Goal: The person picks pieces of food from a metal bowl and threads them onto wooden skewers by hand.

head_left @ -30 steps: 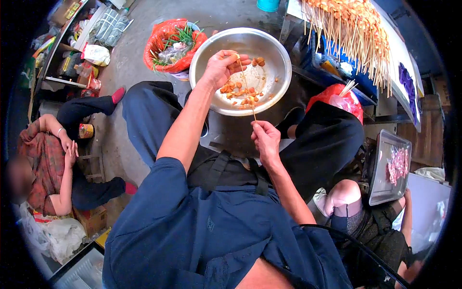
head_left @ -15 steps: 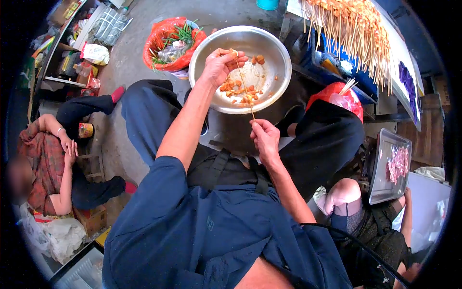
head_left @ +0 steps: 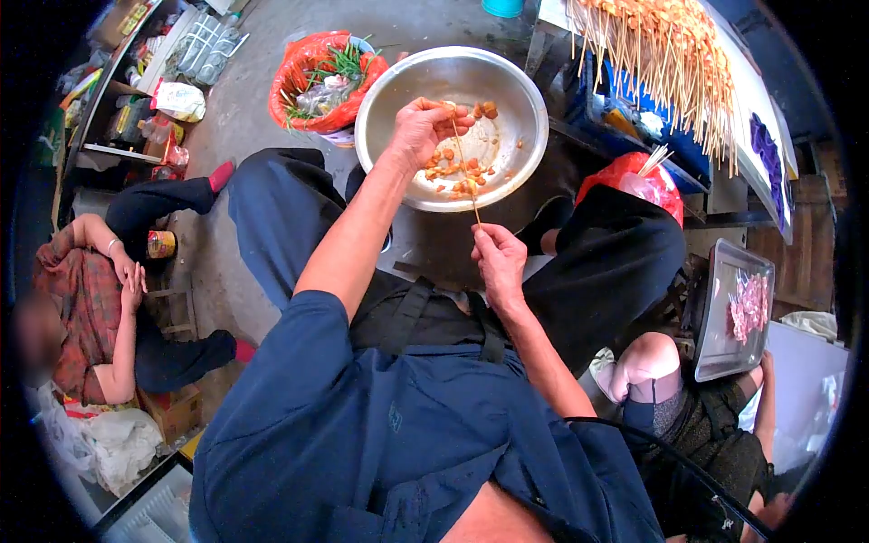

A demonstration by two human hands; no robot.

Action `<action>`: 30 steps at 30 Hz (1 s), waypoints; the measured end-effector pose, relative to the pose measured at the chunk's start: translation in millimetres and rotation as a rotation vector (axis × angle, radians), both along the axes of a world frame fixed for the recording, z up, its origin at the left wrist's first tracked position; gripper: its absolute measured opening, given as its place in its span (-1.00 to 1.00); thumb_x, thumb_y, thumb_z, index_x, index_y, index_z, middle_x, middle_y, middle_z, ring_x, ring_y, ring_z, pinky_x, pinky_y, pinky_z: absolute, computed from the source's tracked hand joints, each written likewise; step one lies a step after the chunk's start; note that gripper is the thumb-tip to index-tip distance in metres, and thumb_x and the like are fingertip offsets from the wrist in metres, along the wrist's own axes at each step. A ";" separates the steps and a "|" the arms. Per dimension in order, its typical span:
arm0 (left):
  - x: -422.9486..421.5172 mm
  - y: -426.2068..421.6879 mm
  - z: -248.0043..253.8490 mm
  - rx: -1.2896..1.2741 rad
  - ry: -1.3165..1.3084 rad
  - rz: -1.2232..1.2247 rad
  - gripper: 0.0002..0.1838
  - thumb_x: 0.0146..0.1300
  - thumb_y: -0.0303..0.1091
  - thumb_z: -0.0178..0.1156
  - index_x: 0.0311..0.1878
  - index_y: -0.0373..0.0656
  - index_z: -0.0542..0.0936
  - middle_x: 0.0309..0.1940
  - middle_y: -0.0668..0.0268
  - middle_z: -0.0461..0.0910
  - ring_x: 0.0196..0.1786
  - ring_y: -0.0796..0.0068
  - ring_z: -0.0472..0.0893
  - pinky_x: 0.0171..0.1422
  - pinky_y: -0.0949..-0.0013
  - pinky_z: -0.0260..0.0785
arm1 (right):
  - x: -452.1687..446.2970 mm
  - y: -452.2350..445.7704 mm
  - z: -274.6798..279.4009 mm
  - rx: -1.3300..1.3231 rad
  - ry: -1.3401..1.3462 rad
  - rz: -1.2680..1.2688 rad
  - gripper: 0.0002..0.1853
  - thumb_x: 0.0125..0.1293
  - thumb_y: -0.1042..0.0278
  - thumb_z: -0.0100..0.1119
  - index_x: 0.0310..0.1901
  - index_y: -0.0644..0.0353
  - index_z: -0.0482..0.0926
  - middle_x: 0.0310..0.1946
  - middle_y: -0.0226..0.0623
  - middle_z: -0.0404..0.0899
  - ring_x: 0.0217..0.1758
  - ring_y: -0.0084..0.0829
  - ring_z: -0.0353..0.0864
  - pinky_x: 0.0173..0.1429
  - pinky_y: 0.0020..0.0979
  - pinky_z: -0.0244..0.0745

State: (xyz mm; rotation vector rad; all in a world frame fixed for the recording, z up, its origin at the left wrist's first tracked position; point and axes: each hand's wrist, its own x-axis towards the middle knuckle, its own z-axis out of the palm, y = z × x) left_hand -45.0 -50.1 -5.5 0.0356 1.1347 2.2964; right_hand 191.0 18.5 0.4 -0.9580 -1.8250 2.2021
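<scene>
A thin wooden skewer (head_left: 463, 159) runs slanting over a large metal bowl (head_left: 529, 172). My right hand (head_left: 498, 253) pinches its lower end just below the bowl's near rim. At the upper end, my left hand (head_left: 425, 129) is over the bowl, its fingertips closed on a small pale-orange piece of food at the skewer's tip. Another piece (head_left: 464, 186) shows lower on the skewer or just behind it; which one I cannot tell. Orange food pieces (head_left: 444, 167) lie in the bowl, and a few more (head_left: 489, 109) rest at its far side.
Many loaded skewers (head_left: 670, 54) lie on a table at the upper right. A red-lined bucket (head_left: 290, 86) with greens stands left of the bowl, a red bag (head_left: 634, 185) with sticks to its right. One person (head_left: 90, 299) sits left; another, lower right, holds a tray (head_left: 715, 344) of meat.
My left hand has shifted slightly down and to the right at the skewer's tip. My right hand keeps its hold on the lower end.
</scene>
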 end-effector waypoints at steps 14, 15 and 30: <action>25.8 18.7 -8.9 -0.065 -0.044 -0.160 -0.91 0.16 -0.60 0.14 -0.27 -0.36 0.45 -0.35 -0.06 0.62 -0.26 0.10 0.69 -0.12 0.17 0.59 | -5.9 -0.1 2.9 -0.052 0.007 -0.062 -0.82 0.30 0.37 0.11 -0.21 0.30 0.60 -0.63 -0.49 0.45 -0.61 -0.71 0.33 -0.53 -0.62 0.22; 27.2 20.5 -7.2 -0.053 -0.035 -0.202 -0.92 0.16 -0.59 0.13 -0.28 -0.36 0.47 -0.35 -0.05 0.63 -0.26 0.11 0.69 -0.11 0.18 0.59 | -6.7 0.2 5.6 -0.090 -0.005 -0.084 -0.83 0.30 0.37 0.11 -0.21 0.29 0.60 -0.63 -0.49 0.45 -0.63 -0.72 0.30 -0.55 -0.63 0.18; -16.7 -5.2 -12.2 -0.669 0.373 -0.266 -0.83 0.02 -0.42 0.29 -0.30 -0.23 0.58 -0.27 0.15 0.65 -0.26 0.35 0.67 -0.19 0.35 0.51 | -8.4 10.0 7.3 -0.225 0.023 -0.202 -0.84 0.32 0.36 0.11 -0.17 0.25 0.56 -0.64 -0.51 0.41 -0.73 -0.76 0.15 -0.68 -0.68 -0.01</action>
